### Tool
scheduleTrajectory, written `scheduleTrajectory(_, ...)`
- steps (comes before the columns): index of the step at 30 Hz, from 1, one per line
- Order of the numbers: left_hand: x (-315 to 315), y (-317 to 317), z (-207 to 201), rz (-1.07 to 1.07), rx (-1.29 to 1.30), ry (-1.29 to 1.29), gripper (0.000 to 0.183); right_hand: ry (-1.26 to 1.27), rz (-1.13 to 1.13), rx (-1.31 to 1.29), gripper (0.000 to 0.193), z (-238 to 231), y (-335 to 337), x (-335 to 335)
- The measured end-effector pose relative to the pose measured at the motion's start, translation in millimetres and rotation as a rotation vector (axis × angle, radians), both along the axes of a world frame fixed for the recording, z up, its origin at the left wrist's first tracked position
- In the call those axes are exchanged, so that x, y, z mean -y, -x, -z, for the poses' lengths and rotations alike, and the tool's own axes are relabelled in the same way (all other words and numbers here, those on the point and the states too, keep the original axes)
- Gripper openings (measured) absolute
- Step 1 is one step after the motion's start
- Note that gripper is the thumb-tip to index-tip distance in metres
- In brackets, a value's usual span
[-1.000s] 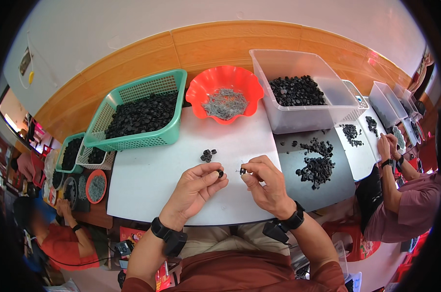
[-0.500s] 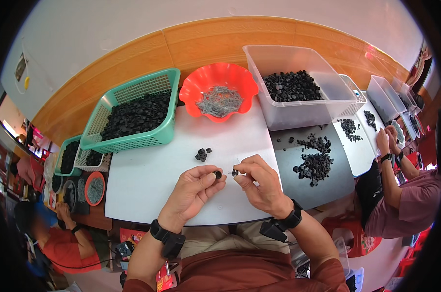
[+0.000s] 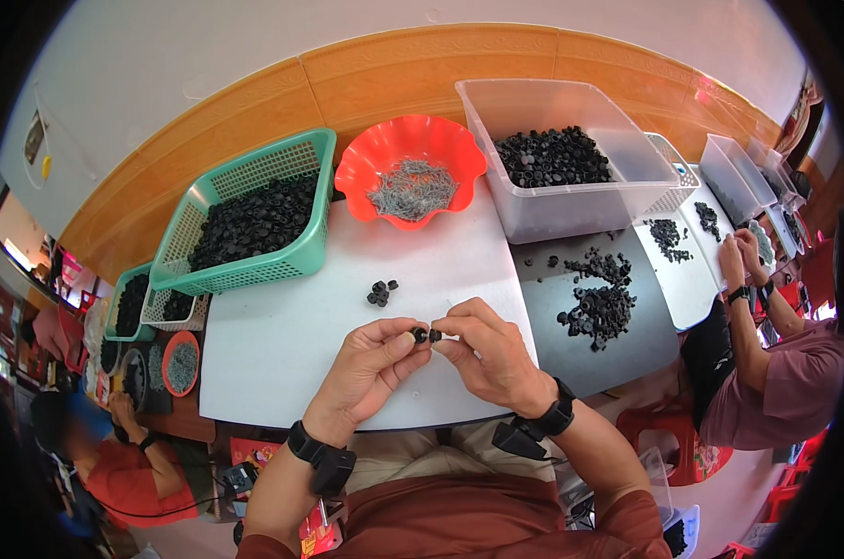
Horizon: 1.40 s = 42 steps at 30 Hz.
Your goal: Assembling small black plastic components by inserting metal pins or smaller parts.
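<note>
Between finger and thumb, my left hand (image 3: 370, 365) pinches a round black cap (image 3: 419, 334) above the white tabletop (image 3: 291, 363). My right hand (image 3: 487, 352) is closed on a small black plastic piece (image 3: 435, 336), held right against the cap's side; whether it sits inside the cap I cannot tell. The thin metal pin at that piece is hidden now. Just beyond my hands lies a little cluster of black parts (image 3: 382, 293). To the right, a larger heap of small black pieces (image 3: 599, 317) spreads over a dark mat (image 3: 562, 363).
Along the wall stand a green basket (image 3: 240, 275) of black caps, a wavy red bowl (image 3: 352, 186) of metal pins (image 3: 411, 191) and a clear plastic bin (image 3: 585, 214) of black pieces. One co-worker (image 3: 776, 373) sits at right, another (image 3: 142, 475) at left.
My right hand has moved left, bringing its black piece from a small gap to meet the cap in my left hand. The view has shifted slightly.
</note>
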State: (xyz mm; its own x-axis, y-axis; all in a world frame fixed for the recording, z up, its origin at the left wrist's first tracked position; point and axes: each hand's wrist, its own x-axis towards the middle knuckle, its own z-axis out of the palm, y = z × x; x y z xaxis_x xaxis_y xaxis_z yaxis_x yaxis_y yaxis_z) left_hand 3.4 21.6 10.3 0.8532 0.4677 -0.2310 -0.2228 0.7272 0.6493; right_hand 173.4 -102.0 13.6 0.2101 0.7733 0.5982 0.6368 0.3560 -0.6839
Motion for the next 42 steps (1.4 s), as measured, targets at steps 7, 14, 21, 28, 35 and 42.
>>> scheduleTrajectory(7, 2.0, -0.5, 2.1, 0.002, 0.013, -0.015, 0.021, 0.069, -0.028, 0.025, 0.029, -1.7, -0.3, 1.6)
scheduleTrajectory(14, 5.5, -1.8, 2.7, -0.024, -0.023, -0.058, 0.020, 0.089, -0.001, 0.066, 0.029, -2.8, 1.1, 1.5)
scheduleTrajectory(21, 9.0, -3.4, 3.8, -0.045, -0.040, -0.076, 0.019, 0.084, 0.009, 0.071, 0.029, -1.8, 0.6, 3.0)
scheduleTrajectory(28, 12.7, -6.1, 5.2, -0.067, -0.041, -0.088, 0.018, 0.027, 0.008, 0.069, 0.031, 0.4, -0.1, 1.9)
scheduleTrajectory(35, 15.5, -7.3, 6.7, -0.091, -0.050, -0.083, 0.017, 0.009, 0.015, 0.100, 0.035, 1.4, 0.1, 2.2)
scheduleTrajectory(42, 17.3, -8.0, 6.2, -0.102, -0.041, -0.098, 0.016, 0.009, 0.026, 0.154, 0.039, 1.7, 0.7, 2.9)
